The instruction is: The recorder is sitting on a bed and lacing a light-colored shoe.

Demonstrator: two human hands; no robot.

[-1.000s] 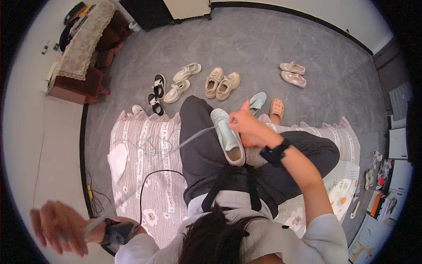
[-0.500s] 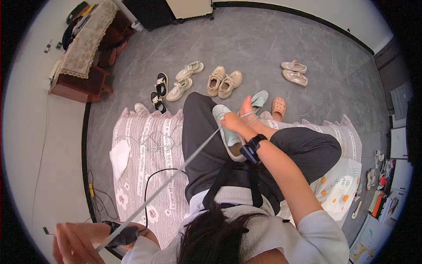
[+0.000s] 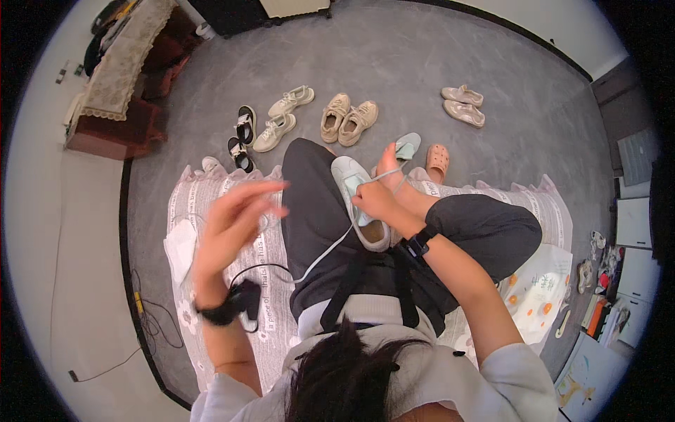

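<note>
A pale grey-white sneaker (image 3: 346, 171) with a light green tongue rests on my dark trousers, toe pointing away. My right hand (image 3: 380, 202) is closed over its tongue, pinching the pale shoelace where it leaves the shoe. One length of shoelace (image 3: 325, 252) hangs slack from the sneaker down over my lap. Another stretch crosses beside my bare foot (image 3: 388, 162). My left hand (image 3: 239, 224) is raised over the bed cover to the left, fingers apart and slightly blurred, with nothing visible in it.
Beyond my legs stand black sneakers (image 3: 245, 126), white sneakers (image 3: 274, 132), beige sneakers (image 3: 359, 123), pale flat shoes (image 3: 463, 112), a pink clog (image 3: 437, 160) and a light green shoe (image 3: 408, 145). A white cloth (image 3: 180, 247) and a black cable (image 3: 247, 269) lie on the patterned cover (image 3: 193, 204).
My left hand has moved up and forward from the lower left and let go of the shoelace, which went from taut to slack. My right hand stays at the sneaker.
</note>
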